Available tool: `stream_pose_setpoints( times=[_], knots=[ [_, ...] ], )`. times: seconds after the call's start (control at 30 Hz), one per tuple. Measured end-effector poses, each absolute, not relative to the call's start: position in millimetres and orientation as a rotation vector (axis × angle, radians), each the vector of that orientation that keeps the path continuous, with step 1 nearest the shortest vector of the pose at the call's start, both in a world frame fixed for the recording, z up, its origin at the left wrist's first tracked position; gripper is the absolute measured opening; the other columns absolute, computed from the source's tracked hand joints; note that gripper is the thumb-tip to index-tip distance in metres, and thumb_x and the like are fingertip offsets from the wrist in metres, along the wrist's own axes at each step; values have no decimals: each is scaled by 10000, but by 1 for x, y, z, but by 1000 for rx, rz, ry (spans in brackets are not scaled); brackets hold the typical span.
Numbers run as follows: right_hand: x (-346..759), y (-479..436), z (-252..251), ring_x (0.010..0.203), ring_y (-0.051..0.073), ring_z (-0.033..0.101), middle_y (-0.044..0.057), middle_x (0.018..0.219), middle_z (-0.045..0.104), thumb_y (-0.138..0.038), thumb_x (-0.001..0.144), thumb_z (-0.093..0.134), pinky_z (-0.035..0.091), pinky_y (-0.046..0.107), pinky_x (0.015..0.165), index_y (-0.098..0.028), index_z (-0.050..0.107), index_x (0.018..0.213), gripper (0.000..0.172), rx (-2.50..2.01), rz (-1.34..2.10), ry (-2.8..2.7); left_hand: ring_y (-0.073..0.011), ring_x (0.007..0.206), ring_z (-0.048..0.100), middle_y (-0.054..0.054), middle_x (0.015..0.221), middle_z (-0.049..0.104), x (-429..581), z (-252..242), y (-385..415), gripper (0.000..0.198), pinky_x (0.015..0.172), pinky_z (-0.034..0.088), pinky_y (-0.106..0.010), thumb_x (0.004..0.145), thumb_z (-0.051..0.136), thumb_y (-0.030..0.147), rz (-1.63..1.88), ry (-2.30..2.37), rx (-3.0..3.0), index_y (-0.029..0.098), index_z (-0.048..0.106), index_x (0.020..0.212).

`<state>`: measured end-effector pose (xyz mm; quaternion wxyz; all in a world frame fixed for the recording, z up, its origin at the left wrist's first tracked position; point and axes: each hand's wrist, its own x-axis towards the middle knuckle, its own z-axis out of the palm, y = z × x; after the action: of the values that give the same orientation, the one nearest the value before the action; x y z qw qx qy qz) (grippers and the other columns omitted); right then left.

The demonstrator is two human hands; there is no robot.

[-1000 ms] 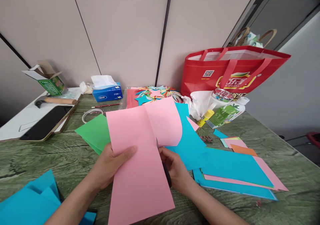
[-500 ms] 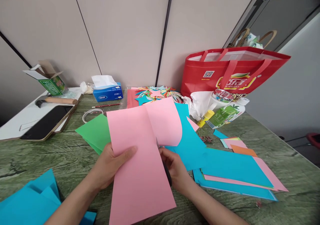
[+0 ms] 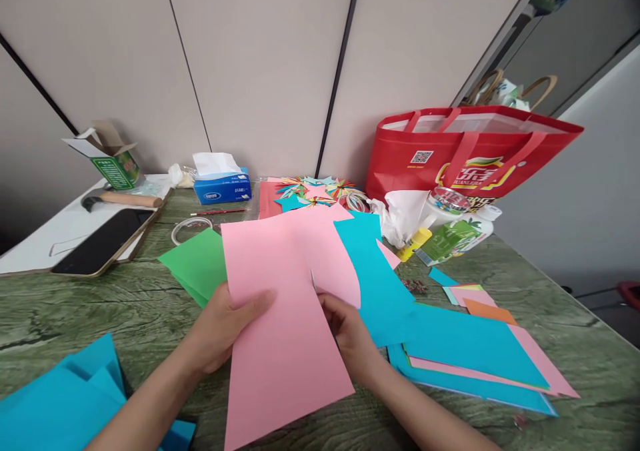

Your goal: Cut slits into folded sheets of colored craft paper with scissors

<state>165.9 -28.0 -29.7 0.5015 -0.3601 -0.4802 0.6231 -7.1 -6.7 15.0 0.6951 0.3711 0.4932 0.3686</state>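
Note:
My left hand (image 3: 223,327) grips a sheet of pink paper (image 3: 285,364) by its left side, thumb on top and fingers underneath. A cut runs into the sheet from its far edge, and the right-hand flap bends away. My right hand (image 3: 350,334) is closed around scissors (image 3: 313,281) at the sheet's right side. Only a sliver of blade shows at the cut; the handles are hidden behind paper and fingers. Beneath and beyond the pink sheet lie green paper (image 3: 197,264) on the left and blue paper (image 3: 383,304) on the right.
Blue sheets (image 3: 60,397) lie front left; a stack of coloured paper (image 3: 475,341) is at right. Behind stand a tissue box (image 3: 223,189), a red bag (image 3: 400,141), a glue stick (image 3: 415,244) and tape rings (image 3: 190,227). A phone (image 3: 103,241) and a hammer (image 3: 123,199) lie left.
The pink flap right of the cut has swung lower and flatter, and the scissors' blade shows a little more. The whole view has shifted slightly; both hands keep their grips.

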Motion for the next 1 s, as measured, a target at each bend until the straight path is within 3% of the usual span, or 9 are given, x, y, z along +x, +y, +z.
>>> stream_pose_setpoints(
  times=[1.0],
  knots=[
    [168, -29, -39, 606, 150, 596, -4, 699, 680, -234, 510, 782, 462, 239, 558, -187, 620, 690, 247, -888, 1522, -1107, -199, 639, 639, -52, 776, 711, -7, 13, -7, 253, 565, 513, -308, 650, 673, 318, 803, 1120, 869, 170, 648, 855]
  ],
)
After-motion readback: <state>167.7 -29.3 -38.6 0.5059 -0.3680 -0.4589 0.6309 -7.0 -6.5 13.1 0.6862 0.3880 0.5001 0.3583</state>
